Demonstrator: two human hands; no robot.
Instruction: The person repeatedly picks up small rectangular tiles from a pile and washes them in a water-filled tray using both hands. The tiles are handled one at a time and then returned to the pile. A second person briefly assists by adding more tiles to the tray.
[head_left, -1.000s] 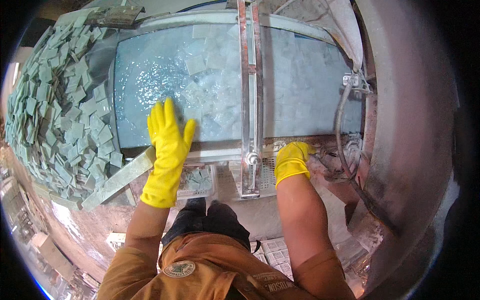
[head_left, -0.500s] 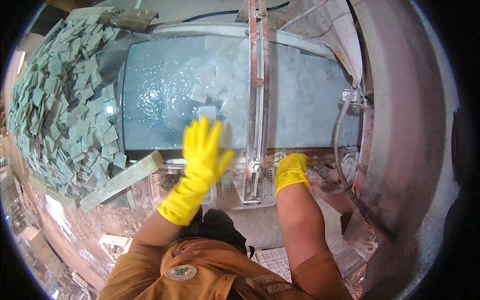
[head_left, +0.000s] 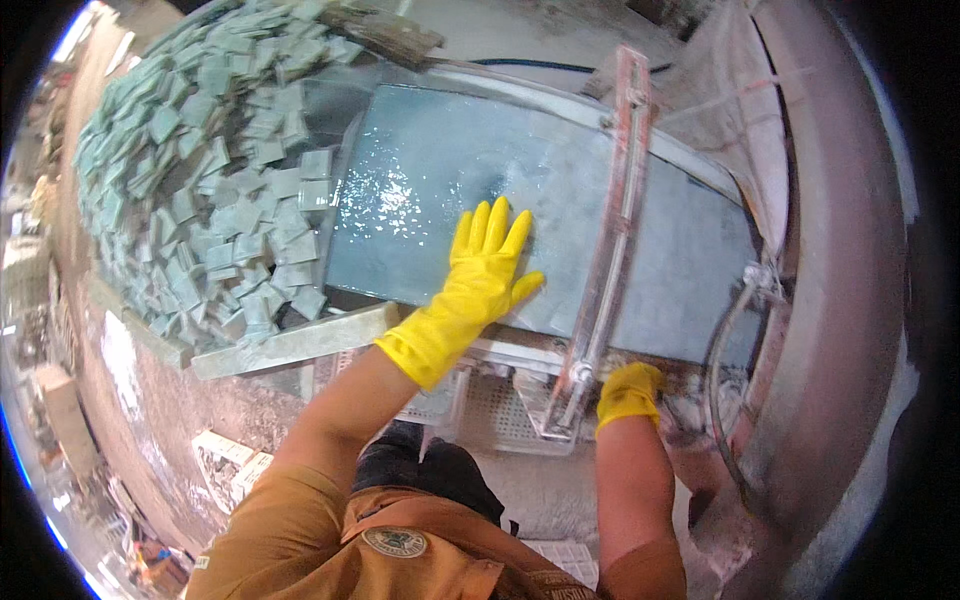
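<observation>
My left hand (head_left: 484, 265) wears a yellow rubber glove and lies flat, fingers spread, on a wet grey glass sheet (head_left: 420, 190) that rests on a cutting table. A reddish metal rail (head_left: 610, 240) crosses the sheet from front to back just right of that hand. My right hand (head_left: 628, 392), also in a yellow glove, sits curled at the table's near edge beside the rail's lower end; what it grips is hidden.
A big heap of small pale green glass squares (head_left: 200, 170) fills the left side. A long pale bar (head_left: 295, 340) lies along the heap's near edge. A white perforated crate (head_left: 495, 410) sits under the table front. A curved pink wall (head_left: 850, 260) bounds the right.
The loose glass squares that lay on the sheet are gone from it. My left hand has swung from the sheet's near left edge to rest flat by the rail. The right hand stays put.
</observation>
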